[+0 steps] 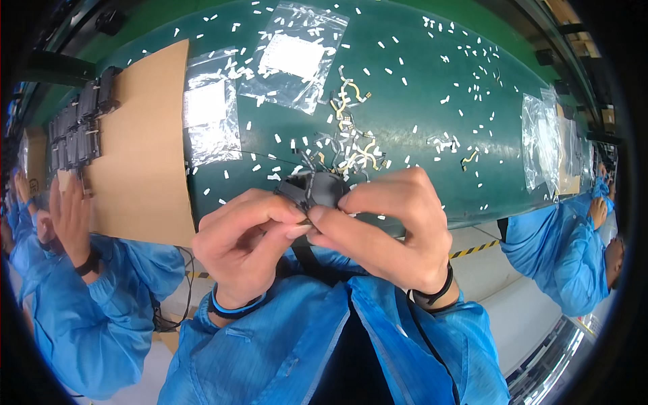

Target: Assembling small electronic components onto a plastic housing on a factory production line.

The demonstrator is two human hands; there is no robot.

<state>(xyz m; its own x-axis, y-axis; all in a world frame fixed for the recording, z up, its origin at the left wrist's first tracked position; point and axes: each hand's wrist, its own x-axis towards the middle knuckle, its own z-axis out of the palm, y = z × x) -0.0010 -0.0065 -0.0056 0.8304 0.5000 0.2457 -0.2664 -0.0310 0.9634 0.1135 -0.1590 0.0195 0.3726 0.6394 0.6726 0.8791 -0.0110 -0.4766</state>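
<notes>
Between my two hands, at the near edge of the green table, is a small black plastic part (328, 190) with a rounded, cup-like side. My left hand (239, 236) is closed, thumb and forefinger pinched at the part's near edge. Whatever tiny piece may sit between those fingertips is hidden. With thumb and fingers, my right hand (401, 226) grips the rounded side. Just beyond the part lies a loose pile of yellowish flexible ribbon cables (368, 156), mixed with small white tabs (349, 144).
White tabs are scattered over the green table (405, 128). Clear plastic bags (297, 57) with white sheets lie beyond. At left, a cardboard sheet (145, 148) bears rows of black parts (77, 128), near a co-worker's hand (71, 216). More clear bags (540, 142) and another person (560, 243) are at right.
</notes>
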